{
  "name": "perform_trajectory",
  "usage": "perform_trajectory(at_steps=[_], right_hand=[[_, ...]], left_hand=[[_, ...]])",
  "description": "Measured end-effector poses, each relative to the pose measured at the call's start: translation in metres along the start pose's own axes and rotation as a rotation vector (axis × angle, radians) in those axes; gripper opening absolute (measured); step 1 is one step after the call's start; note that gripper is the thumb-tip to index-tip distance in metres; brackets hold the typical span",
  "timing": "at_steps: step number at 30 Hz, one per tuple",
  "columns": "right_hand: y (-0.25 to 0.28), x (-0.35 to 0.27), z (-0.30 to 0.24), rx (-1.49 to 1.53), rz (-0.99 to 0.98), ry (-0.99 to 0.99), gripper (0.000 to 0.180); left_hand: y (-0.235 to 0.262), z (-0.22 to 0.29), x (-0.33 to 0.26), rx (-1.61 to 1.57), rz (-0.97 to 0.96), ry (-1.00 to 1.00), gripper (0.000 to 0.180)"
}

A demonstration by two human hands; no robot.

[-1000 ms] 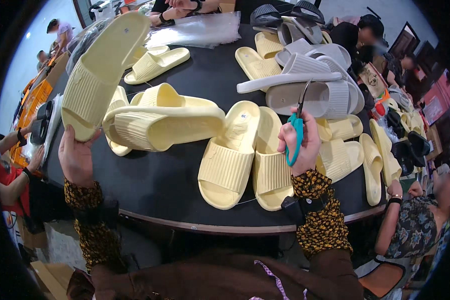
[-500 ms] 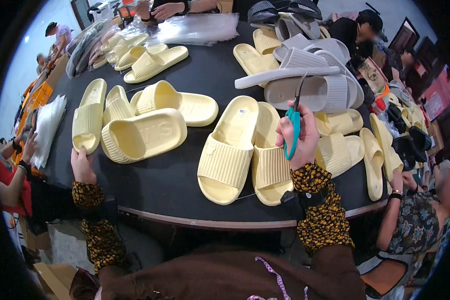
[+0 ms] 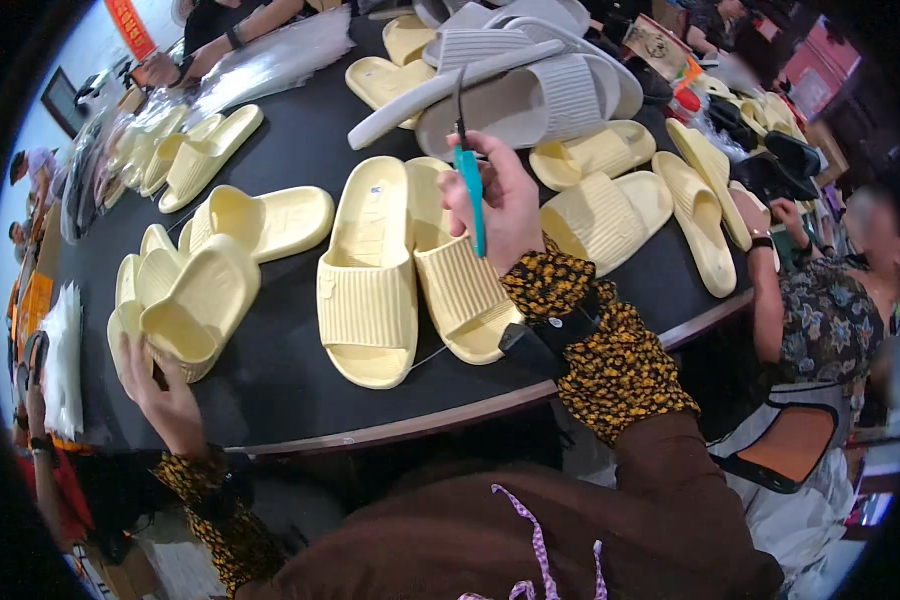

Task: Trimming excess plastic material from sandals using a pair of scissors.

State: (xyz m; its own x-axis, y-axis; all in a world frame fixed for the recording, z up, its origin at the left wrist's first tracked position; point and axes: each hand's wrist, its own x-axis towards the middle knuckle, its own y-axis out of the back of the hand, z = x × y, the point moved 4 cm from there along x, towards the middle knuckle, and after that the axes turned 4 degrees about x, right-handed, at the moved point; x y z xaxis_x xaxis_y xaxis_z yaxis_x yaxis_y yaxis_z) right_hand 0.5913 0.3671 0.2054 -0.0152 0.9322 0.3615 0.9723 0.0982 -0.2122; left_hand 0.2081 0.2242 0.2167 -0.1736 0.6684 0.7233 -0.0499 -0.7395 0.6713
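Observation:
My right hand [image 3: 495, 195] is closed around scissors [image 3: 470, 190] with teal handles, dark blades pointing up and away. Below and left of it lies a pair of pale yellow ribbed slide sandals [image 3: 367, 300], toes toward me, a thin thread running between their toe ends. At the left, my left hand [image 3: 165, 400] grips the near ends of a cluster of yellow slides [image 3: 205, 305]. Its fingers lie against the leftmost slide and its thumb touches the front one, which leans at a slant. Part of the grip is hidden.
Grey slides [image 3: 500, 100] are piled at the back, with more yellow slides [image 3: 605, 215] on the right. Clear plastic bags [image 3: 270, 65] lie at the far left. The dark table [image 3: 270, 400] has a curved near edge. Co-workers sit across and to the right.
My left hand has moved from the leftmost slide's toe onto the cluster, and the front slide has turned and sits closer to the others. My right hand still holds the scissors. The view has shifted.

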Motion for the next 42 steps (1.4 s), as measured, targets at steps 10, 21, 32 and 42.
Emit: perform_trajectory(at_steps=[10,21,32,42], right_hand=[[0.004,-0.002,0.001,-0.028,-0.006,0.035,0.042],[0.002,0.0,-0.008,-0.086,-0.044,0.138,0.043],[0.005,-0.003,-0.012,-0.04,-0.046,0.166,0.039],[0.002,0.003,-0.012,0.108,-0.046,0.163,0.037]], left_hand=[[-0.012,0.136,0.011,-0.2,-0.183,-0.378,0.034],[-0.061,0.2,0.015,-0.429,-0.516,-0.546,0.037],[-0.06,0.206,0.022,-0.599,-0.808,-0.399,0.016],[-0.085,0.21,0.034,-0.719,-1.12,-0.351,0.055]])
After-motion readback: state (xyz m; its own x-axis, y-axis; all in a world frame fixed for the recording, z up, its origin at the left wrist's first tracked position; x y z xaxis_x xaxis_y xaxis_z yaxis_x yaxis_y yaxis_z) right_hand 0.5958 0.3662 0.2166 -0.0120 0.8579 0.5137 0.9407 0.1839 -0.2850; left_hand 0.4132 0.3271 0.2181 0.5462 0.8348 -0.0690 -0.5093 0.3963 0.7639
